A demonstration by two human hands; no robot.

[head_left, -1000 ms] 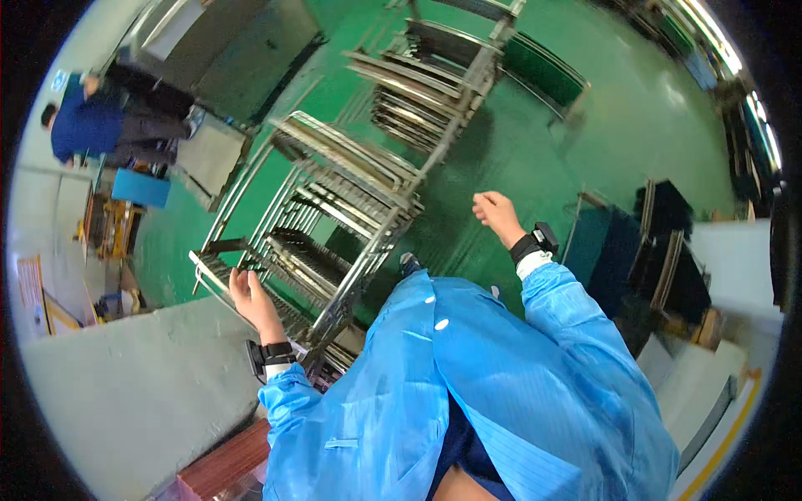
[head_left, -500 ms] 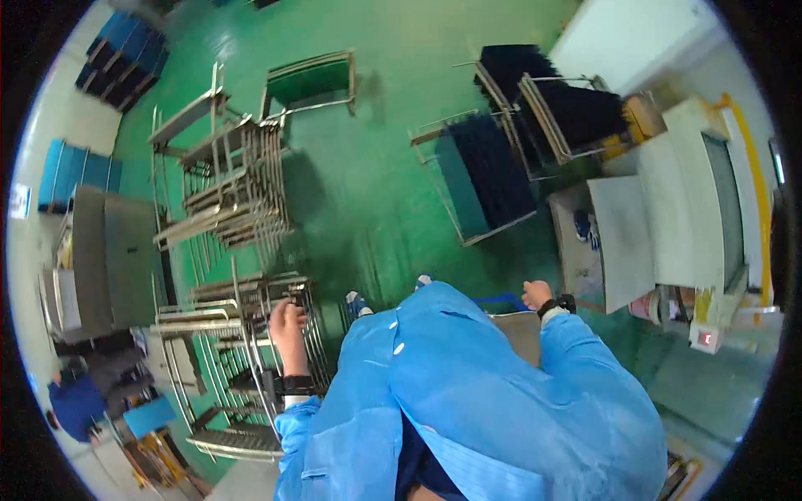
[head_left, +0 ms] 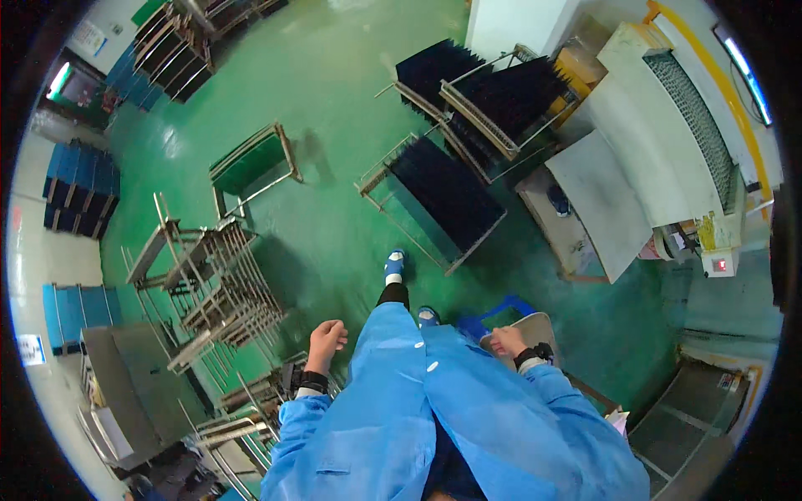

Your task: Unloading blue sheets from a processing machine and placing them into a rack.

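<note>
My left hand (head_left: 327, 344) hangs in front of the blue coat (head_left: 376, 417), fingers curled in with nothing in them. It is nearest to the metal racks standing on the left. My right hand (head_left: 507, 342) hangs on the other side of the coat, also curled and holding nothing that I can see. Below it is a stool with a blue frame (head_left: 493, 315) and a beige seat (head_left: 541, 332). Each wrist wears a black band. One foot in a blue and white shoe (head_left: 394, 265) is stretched forward on the green floor.
Stacked metal racks (head_left: 217, 292) stand on the left, with a single rack frame (head_left: 288, 159) farther ahead. Racks filled with dark sheets (head_left: 447, 188) stand ahead to the right. Beyond them are a pale machine (head_left: 660, 150) and a slanted white board (head_left: 601, 204).
I have stepped forward and turned right; the stacked racks now lie farther left and the filled racks closer. My left hand's fingers have curled in more. The right hand has come over the stool.
</note>
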